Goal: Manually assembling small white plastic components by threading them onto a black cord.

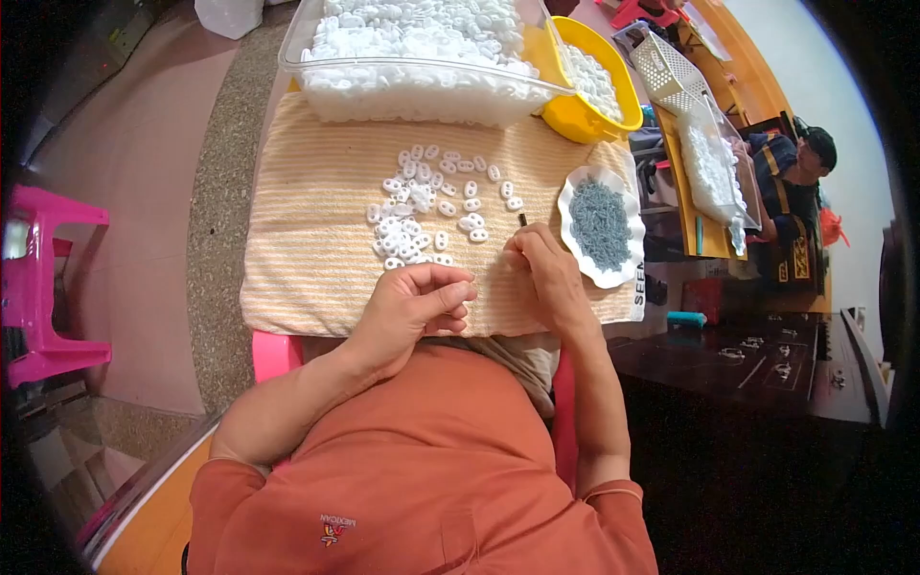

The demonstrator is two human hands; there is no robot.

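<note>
Several small white oval plastic pieces with two holes lie in a loose heap on a striped towel. Just on the near side of the heap is my left hand, its thumb and fingertips pinched together; whatever is between them is hidden. My right hand is closed around a thin tool with a dark end that sticks out above the fingers. The rest of that tool is covered by the hand. Right beside this hand stands a white wavy-rimmed dish full of tiny grey parts.
A clear tub heaped with white pieces stands at the far edge, next to a yellow bowl of more pieces. Pink stools are at the left. At the right, another person sits by a second table with a tub.
</note>
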